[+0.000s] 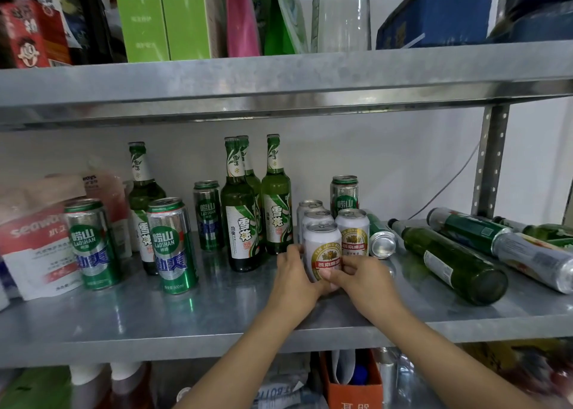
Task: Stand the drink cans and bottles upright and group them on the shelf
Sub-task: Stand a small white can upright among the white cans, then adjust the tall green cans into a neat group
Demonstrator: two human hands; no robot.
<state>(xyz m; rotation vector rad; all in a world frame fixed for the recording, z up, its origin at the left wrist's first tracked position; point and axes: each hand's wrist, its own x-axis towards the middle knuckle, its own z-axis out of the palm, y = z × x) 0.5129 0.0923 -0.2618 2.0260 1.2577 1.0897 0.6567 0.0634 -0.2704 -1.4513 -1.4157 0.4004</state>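
**Both hands on front white can, centre of frame; several items not yet stood up**

Left hand (291, 273): fingers (293, 249) curled round the left flank of the front white can (322, 247). Right hand (356, 276): fingertips (329, 273) pinch the can low on its front right. The can is upright on the metal shelf (186, 321), at the head of a cluster of three more white cans (352, 227) just behind it; whether they touch cannot be told.

Immediately right of centre, a toppled can (380, 239) lies with its base toward the camera, close beside the cluster. Further right lie a green bottle (449, 261) and more containers (533, 258) on their sides. Upright green bottles (240, 219) stand just left of the left hand.

Risks, as judged:
- The low grip leaves the top unsupported, so a sideways push could tip the can into its neighbours.
- The left knuckles are near the bottles; a wide withdrawal could knock one over.
- The lying items are round and may roll on smooth metal toward the shelf's front edge if nudged.
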